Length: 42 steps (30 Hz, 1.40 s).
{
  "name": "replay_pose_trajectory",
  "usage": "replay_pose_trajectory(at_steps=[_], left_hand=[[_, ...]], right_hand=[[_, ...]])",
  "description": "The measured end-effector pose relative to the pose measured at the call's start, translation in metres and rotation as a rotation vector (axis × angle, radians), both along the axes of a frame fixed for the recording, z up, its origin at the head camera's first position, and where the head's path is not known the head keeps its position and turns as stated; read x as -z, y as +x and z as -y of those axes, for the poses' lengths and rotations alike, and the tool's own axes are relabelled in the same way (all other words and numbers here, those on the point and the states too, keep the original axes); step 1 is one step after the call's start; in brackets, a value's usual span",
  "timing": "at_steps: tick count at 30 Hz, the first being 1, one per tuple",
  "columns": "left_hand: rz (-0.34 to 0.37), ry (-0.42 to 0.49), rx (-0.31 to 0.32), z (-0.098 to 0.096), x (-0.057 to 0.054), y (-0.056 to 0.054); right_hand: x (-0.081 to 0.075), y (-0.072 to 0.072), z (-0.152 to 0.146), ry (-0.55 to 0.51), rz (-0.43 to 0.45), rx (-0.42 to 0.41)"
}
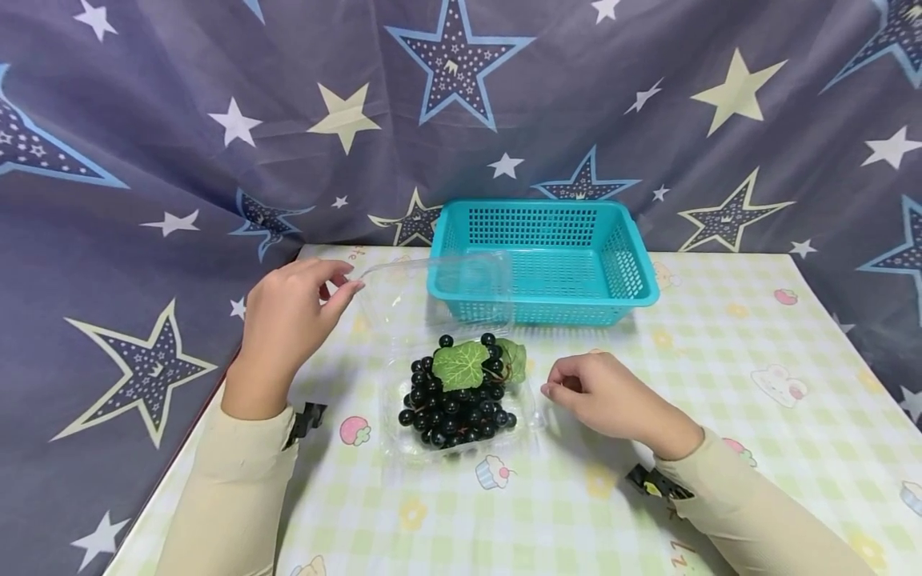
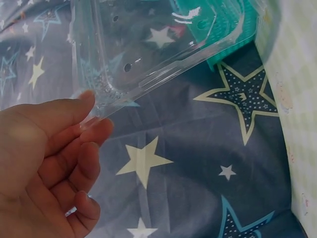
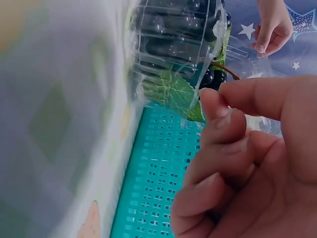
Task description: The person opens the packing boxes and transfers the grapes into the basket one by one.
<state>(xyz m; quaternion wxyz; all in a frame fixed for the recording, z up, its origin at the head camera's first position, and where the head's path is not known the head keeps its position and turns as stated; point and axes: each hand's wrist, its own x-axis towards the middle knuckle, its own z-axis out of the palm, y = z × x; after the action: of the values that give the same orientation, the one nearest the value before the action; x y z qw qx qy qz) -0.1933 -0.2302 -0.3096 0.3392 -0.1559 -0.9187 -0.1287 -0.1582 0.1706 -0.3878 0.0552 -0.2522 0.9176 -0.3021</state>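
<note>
A hinged clear plastic box stands with its lid raised on the table. Inside lies a bunch of black grapes with green leaves. My left hand pinches the corner of the lid between thumb and fingertips; the left wrist view shows the lid's corner in that pinch. On the box's right side is my right hand, fingers curled, thumb and forefinger tips together right at the rim. In the right wrist view the box's ribbed side meets those fingertips.
A teal plastic basket with perforated sides stands behind the box, and the raised lid overlaps its left part. The table wears a checked cloth with printed pictures. A dark curtain with stars hangs behind and at the left.
</note>
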Motion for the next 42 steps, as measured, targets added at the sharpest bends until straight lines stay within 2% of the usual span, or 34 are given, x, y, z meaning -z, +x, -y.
replay_pose_trajectory(at_steps=[7, 16, 30, 42], left_hand=[[-0.003, 0.032, -0.006, 0.003, 0.005, -0.004], [-0.037, 0.034, 0.021, 0.001, 0.004, -0.005], [-0.036, 0.043, 0.024, -0.001, 0.006, -0.005], [-0.033, 0.04, 0.03, -0.001, 0.007, -0.004]], right_hand=[[-0.014, -0.003, 0.009, 0.034, -0.127, -0.019], [-0.028, -0.01, 0.035, 0.094, -0.271, -0.136], [-0.023, -0.017, 0.047, 0.164, -0.3, -0.208], [-0.032, -0.016, 0.051, 0.124, -0.415, -0.203]])
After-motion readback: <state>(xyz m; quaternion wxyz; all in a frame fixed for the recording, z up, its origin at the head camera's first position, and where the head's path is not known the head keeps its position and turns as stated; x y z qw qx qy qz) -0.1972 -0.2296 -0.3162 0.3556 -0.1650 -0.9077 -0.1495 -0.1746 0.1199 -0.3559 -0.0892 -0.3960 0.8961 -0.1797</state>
